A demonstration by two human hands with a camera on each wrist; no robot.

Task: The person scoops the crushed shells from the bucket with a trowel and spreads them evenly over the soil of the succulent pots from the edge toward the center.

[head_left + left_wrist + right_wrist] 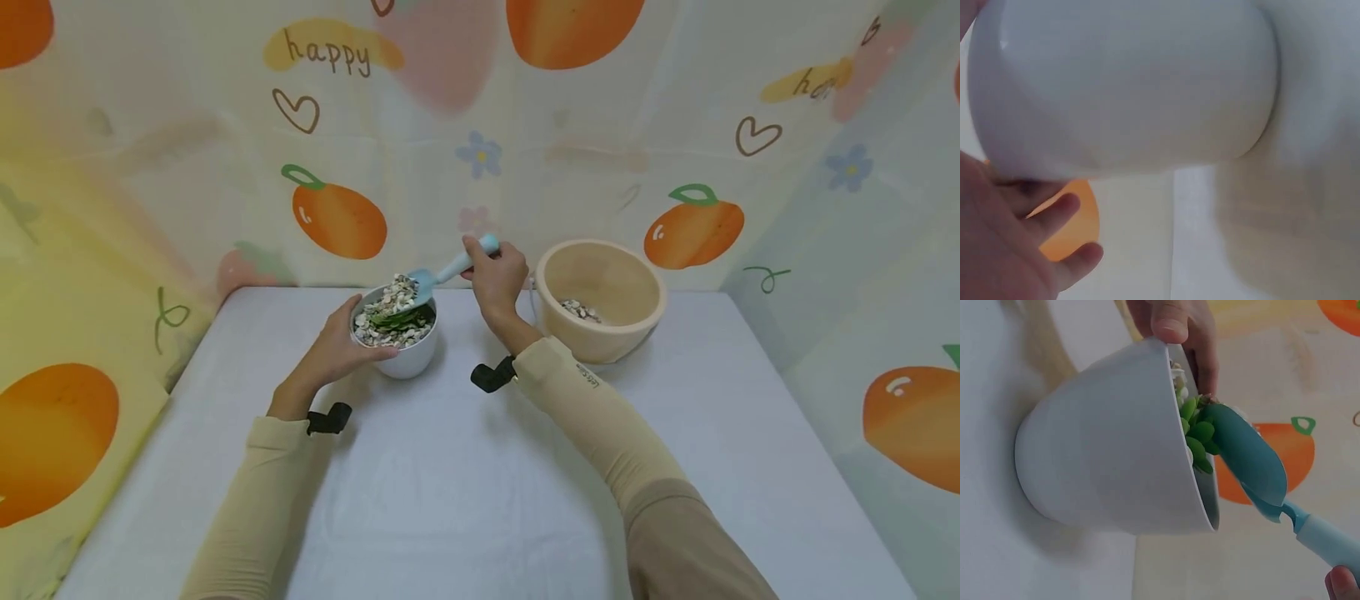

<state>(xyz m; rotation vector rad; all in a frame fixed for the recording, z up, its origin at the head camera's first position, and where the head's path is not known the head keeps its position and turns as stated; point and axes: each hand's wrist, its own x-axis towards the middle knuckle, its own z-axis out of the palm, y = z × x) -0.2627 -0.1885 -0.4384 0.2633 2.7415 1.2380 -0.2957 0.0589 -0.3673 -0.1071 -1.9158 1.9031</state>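
A white flowerpot (406, 361) stands on the table, holding a green succulent (1199, 434) among pale flaky gravel (372, 332). My left hand (330, 348) holds the pot at its rim, thumb on the near side and fingers round the far side. My right hand (498, 279) grips the handle of a light blue garden trowel (454, 268). The trowel's blade tilts down over the pot's right rim, with a heap of gravel (402, 290) at its tip. In the right wrist view the blade overlaps the succulent's leaves. Only a few fingers of the left hand show in the left wrist view.
To the right of my right hand stands a beige bucket (600, 340) with a little gravel (579, 310) on its bottom. A white cloth covers the table (465, 500). Behind hangs a curtain (420, 158) printed with oranges, hearts and flowers.
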